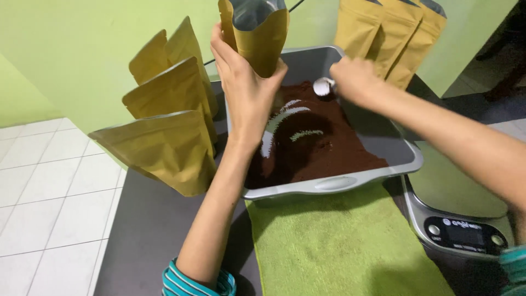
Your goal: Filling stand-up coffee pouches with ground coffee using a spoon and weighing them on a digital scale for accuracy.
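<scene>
Kraft-paper pouch (256, 34) gripped by left hand (245, 90); right hand (355, 80) seemingly pinches metal scoop (323, 86).

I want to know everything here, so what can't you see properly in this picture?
Head view:
- Small silver scoop: its handle is hidden inside the right hand.
- Open gold foil-lined pouch: cut off by the top edge; the left hand covers its base.
- Grey digital kitchen scale: partly hidden by the right forearm and the grey tray of brown powder.
- Scale screen: too small to read.
</scene>
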